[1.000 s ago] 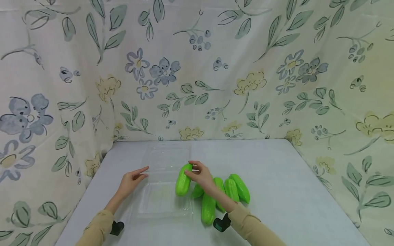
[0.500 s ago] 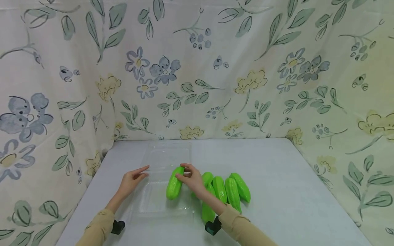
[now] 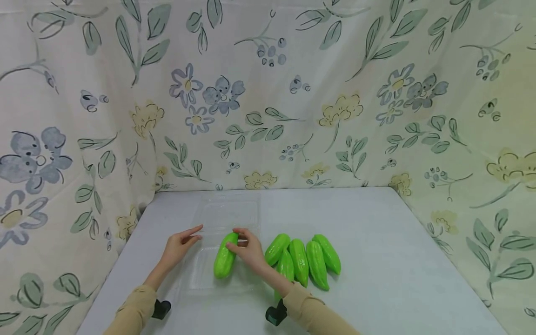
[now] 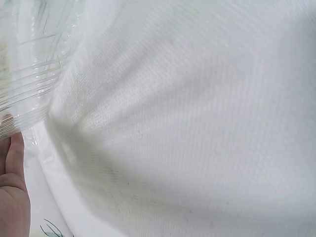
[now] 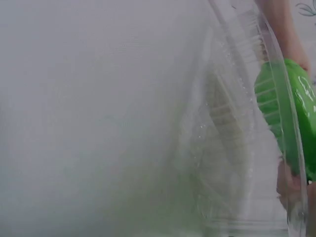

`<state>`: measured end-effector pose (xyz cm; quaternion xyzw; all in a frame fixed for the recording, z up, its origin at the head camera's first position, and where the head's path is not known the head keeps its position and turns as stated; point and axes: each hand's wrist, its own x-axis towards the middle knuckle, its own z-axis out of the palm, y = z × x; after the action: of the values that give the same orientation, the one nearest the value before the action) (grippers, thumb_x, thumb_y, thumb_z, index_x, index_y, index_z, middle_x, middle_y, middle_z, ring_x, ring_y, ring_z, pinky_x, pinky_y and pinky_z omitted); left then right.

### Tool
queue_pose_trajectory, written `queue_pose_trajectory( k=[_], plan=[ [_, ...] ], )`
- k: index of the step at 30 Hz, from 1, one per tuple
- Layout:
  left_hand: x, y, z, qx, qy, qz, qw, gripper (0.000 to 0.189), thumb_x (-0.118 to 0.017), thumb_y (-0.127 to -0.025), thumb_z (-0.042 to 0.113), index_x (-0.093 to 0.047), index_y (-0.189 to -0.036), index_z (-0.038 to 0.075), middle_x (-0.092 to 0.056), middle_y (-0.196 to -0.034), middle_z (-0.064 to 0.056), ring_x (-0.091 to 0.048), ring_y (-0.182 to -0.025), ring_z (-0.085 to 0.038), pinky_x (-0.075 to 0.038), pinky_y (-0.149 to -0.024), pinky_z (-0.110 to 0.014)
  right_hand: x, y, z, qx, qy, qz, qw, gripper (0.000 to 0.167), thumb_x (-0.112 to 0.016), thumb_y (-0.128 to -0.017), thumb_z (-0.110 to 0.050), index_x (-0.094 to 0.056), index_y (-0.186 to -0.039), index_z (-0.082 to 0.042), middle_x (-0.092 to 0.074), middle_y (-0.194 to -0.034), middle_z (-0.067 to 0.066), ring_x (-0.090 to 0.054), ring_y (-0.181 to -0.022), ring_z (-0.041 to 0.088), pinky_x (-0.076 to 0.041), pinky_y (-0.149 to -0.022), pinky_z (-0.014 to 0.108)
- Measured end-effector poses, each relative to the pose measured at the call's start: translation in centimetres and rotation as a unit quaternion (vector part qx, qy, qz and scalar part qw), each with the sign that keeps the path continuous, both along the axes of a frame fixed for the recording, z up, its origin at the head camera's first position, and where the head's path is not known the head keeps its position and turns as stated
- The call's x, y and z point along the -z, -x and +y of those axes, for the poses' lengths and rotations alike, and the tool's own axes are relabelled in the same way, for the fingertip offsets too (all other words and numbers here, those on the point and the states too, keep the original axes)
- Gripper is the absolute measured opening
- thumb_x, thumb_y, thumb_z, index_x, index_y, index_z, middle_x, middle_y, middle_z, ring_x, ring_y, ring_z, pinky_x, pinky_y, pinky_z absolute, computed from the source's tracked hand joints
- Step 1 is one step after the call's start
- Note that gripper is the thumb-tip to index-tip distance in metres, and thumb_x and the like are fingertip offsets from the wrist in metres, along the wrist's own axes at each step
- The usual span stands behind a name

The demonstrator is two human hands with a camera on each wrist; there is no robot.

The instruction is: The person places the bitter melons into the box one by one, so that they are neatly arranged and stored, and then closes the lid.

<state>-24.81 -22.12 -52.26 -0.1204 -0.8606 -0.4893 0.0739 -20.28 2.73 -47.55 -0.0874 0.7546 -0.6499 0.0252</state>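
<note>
My right hand [image 3: 251, 251] holds a shiny bright green cucumber-like vegetable [image 3: 225, 257] between thumb and fingers, over the near half of a clear plastic clamshell container [image 3: 222, 292]. Seen from the right wrist, the green vegetable [image 5: 300, 106] shows partly through the container's clear ribbed wall [image 5: 232, 128]. At the container's left edge, my left hand [image 3: 176, 249] has its index finger and thumb extended, tips at the rim. In the left wrist view, the fingers [image 4: 15, 160] reach the ridged plastic wall [image 4: 29, 84]; most of that hand is out of frame.
Several more green vegetables [image 3: 317, 265] lie in a group right of the container, partly behind my right forearm. The container's lid half [image 3: 228, 214] lies open toward the back of the white table [image 3: 389, 260]. A floral curtain [image 3: 268, 93] hangs behind and at both sides.
My right hand has carried the green vegetable left and a little nearer, from the container's right side to above its middle. The left hand stays where it was.
</note>
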Motion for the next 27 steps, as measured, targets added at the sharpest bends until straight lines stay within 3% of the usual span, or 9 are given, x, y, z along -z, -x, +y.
queue_pose_trajectory(
  k=[4,8,21,27],
  plan=[
    [0.1,0.1,0.0,0.004,-0.004,0.009,0.9999,0.035,-0.063,-0.092,0.014,-0.062,-0.127,0.009,-0.070,-0.108,-0.019,-0.064,-0.089,0.006,-0.048,-0.069,-0.013,2.2,0.6,-0.6,0.004,-0.013,-0.003,0.9999,0.045,-0.071,-0.085,-0.014,-0.056,-0.126,-0.002,-0.062,-0.115,0.019,-0.065,-0.097,0.031,-0.056,-0.076,0.031],
    [0.0,0.0,0.1,0.007,-0.006,0.012,0.9999,0.035,-0.063,-0.092,0.014,-0.062,-0.126,0.009,-0.069,-0.109,-0.019,-0.062,-0.088,0.009,-0.048,-0.069,-0.013,3.2,0.8,-0.9,0.001,-0.016,-0.004,0.9999,0.045,-0.072,-0.084,-0.015,-0.057,-0.125,-0.004,-0.062,-0.115,0.017,-0.065,-0.096,0.028,-0.055,-0.075,0.030],
    [-0.2,-0.1,0.2,0.000,0.014,0.007,0.9999,0.036,-0.063,-0.092,0.015,-0.061,-0.127,0.010,-0.067,-0.117,-0.018,-0.067,-0.092,0.000,-0.049,-0.070,-0.014,4.3,1.0,-2.9,-0.012,-0.019,0.014,0.9996,0.044,-0.072,-0.084,-0.016,-0.057,-0.124,-0.004,-0.063,-0.114,0.016,-0.065,-0.093,0.024,-0.054,-0.073,0.025],
    [-0.3,-0.2,0.2,0.001,0.011,0.008,0.9999,0.036,-0.062,-0.092,0.014,-0.061,-0.128,0.009,-0.066,-0.118,-0.018,-0.065,-0.092,0.003,-0.049,-0.070,-0.014,4.7,1.3,-3.8,-0.023,-0.029,0.022,0.9991,0.044,-0.072,-0.084,-0.018,-0.058,-0.123,-0.003,-0.064,-0.114,0.013,-0.064,-0.090,0.017,-0.052,-0.073,0.021]
  ],
)
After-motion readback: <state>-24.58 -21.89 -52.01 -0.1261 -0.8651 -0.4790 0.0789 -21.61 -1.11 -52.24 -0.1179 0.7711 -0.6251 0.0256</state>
